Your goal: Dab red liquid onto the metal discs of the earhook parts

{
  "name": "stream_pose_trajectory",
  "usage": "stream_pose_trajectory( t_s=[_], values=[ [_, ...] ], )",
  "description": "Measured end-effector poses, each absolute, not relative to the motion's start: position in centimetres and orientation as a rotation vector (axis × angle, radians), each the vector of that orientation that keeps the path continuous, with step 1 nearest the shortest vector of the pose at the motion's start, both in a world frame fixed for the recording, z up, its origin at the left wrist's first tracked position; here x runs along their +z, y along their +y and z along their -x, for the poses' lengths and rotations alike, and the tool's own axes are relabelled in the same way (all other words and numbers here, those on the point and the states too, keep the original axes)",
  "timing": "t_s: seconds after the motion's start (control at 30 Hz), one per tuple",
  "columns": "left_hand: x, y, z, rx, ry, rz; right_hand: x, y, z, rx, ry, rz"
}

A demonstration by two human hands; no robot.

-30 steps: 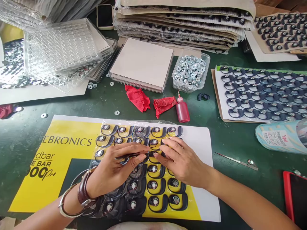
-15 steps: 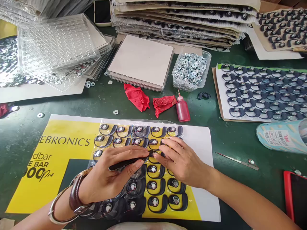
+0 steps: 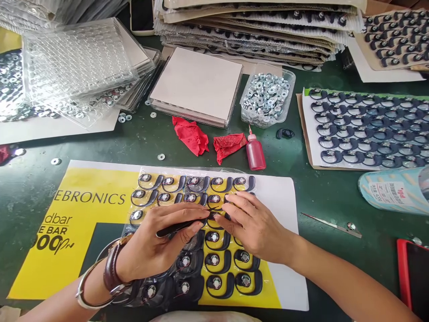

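Observation:
Between the thumb and fingers of my left hand (image 3: 156, 243) is a slim black tool (image 3: 177, 227) that looks like tweezers. Its tip points right, at a black ear-hook earphone housing (image 3: 213, 216). My right hand (image 3: 256, 226) is closed at that same housing, thumb and index fingertips against its edge; the fingers partly hide it. Around both hands, rows of similar ear-hook housings (image 3: 217, 281) with round silver speakers lie on a clear plastic tray (image 3: 268, 281). My left hand and forearm cover part of the left rows.
Beneath the tray is a yellow and white printed sheet (image 3: 90, 181). Beyond it stand a red liquid bottle (image 3: 256, 154), red cloths (image 3: 191, 136) and a box of metal washers (image 3: 266, 96). Silver tweezers (image 3: 330, 224), a patterned cup (image 3: 392, 190) and a filled tray (image 3: 368, 129) are to the right.
My left wrist and palm have shifted slightly right, and the black tool's rear end has moved with them. My right hand has stayed in place at the housing.

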State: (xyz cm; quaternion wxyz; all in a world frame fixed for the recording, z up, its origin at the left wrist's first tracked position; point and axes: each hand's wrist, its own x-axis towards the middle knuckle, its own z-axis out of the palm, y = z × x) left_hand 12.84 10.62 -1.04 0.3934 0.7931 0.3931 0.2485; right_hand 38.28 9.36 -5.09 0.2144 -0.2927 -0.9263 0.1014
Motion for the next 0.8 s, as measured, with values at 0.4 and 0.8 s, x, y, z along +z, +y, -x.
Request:
stream_pose_trajectory(
  t_s=[0.4,0.8],
  values=[
    [-0.6,10.5,-13.2,0.667,1.22,-1.549,-5.0,9.5,-38.5,0.292,-2.579,0.824],
    [2.0,5.4,-11.1,0.816,1.188,-2.114,-1.8,14.5,-41.3,-0.114,-2.584,1.18]
  ],
)
